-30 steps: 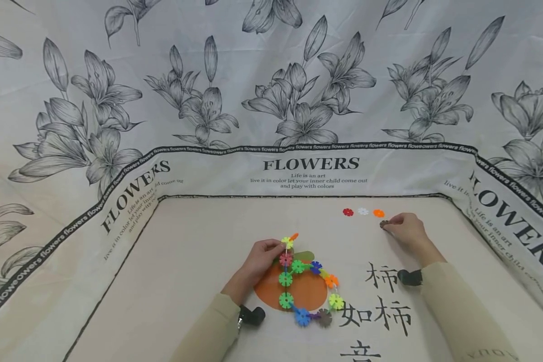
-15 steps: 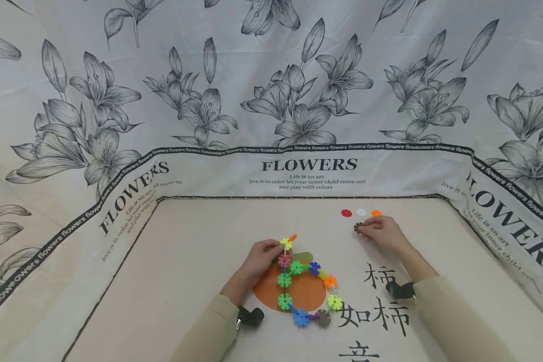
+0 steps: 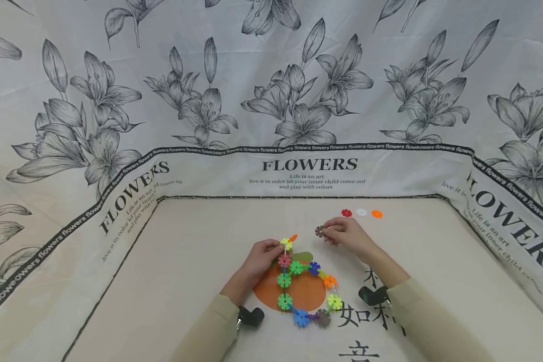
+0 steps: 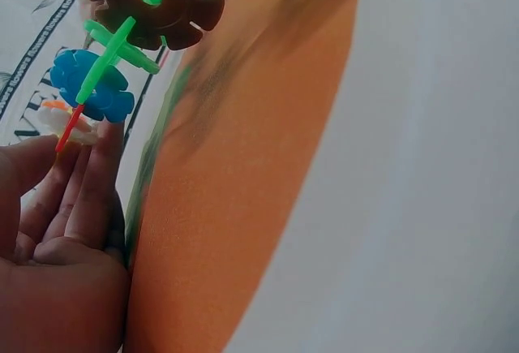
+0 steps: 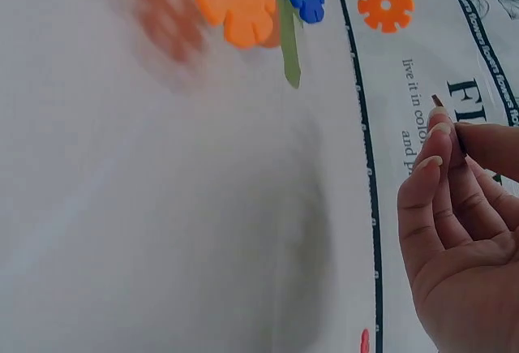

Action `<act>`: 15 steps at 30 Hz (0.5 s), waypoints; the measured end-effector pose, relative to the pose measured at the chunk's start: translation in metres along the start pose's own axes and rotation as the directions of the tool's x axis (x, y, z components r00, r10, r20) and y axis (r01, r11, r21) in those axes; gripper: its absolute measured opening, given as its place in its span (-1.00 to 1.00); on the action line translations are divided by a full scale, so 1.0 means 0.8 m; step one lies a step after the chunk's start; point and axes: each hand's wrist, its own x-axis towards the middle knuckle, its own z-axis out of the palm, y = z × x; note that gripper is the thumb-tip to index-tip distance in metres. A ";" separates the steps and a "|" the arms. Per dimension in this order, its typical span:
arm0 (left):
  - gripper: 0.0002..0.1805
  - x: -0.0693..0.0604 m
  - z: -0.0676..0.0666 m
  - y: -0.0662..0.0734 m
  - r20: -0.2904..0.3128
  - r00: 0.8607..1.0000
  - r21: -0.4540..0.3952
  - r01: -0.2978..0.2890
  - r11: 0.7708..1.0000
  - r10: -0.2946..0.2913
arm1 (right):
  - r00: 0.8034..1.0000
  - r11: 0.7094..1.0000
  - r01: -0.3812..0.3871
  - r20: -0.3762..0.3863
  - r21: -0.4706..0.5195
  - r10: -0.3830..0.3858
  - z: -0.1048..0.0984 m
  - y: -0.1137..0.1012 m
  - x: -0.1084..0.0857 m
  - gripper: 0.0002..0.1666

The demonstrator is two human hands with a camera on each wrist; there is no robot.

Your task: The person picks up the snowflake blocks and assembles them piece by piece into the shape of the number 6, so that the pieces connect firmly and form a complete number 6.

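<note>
A linked structure of colourful notched plastic discs [image 3: 284, 280] forms a loop with a short upright stem in the head view. My left hand [image 3: 262, 256] pinches the stem near its top, by a yellow disc [image 3: 286, 244] with an orange disc [image 3: 293, 238] slotted into it. To the right and slightly higher, my right hand [image 3: 350, 236] holds a single brown notched disc [image 3: 319, 231] between thumb and fingers, apart from the structure. In the right wrist view only a thin edge of that brown disc [image 5: 438, 101] shows. The left fingertips partly hide the stem's upper end.
Loose red [image 3: 346, 213], white [image 3: 361, 212] and orange [image 3: 377, 214] discs lie in a row behind my right hand. The cloth [image 3: 185, 281] bears a printed orange fruit [image 3: 263, 294] and black characters [image 3: 355, 315]. Flower-printed fabric walls [image 3: 307, 173] rise around the back and sides.
My right hand has carried the brown disc leftward from beside the orange disc toward the structure. My left hand and the structure have stayed almost still.
</note>
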 end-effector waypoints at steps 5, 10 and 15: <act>-0.73 0.001 0.000 0.000 -0.009 1.000 0.003 0.011 1.000 -0.011 | 0.999 0.998 0.036 0.024 0.041 -0.037 0.021 -0.008 0.006 -0.68; -0.72 0.002 0.000 0.000 -0.026 0.999 0.019 0.024 1.000 -0.024 | 0.997 0.996 0.066 0.039 0.067 -0.068 0.036 -0.011 0.014 -0.68; -0.71 0.001 0.001 0.001 -0.035 0.999 0.037 0.017 0.999 -0.016 | 0.996 0.993 0.073 0.037 0.095 -0.076 0.046 -0.010 0.022 -0.69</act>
